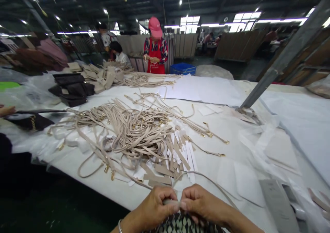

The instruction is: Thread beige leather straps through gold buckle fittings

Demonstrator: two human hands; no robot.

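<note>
At the front edge of the table, my left hand [154, 207] and my right hand [202, 203] meet fingertip to fingertip. Both are closed in a pinch on a thin beige strap [201, 174], which loops up onto the table and runs off to the right under my right forearm. The exact part between my fingers is mostly hidden. Just beyond lie flat beige and white strips [177, 154]. A large tangled heap of beige straps [139, 129] with gold-coloured clasps spreads behind them. Patterned dark cloth [188, 224] shows below my hands.
A slanted metal post [283, 54] rises at the right. A grey box-like device [278, 205] sits at the right front. Dark bags [72, 88] lie at the left, near another person's hand [6, 110]. Across the table stands a person in a red apron [156, 55].
</note>
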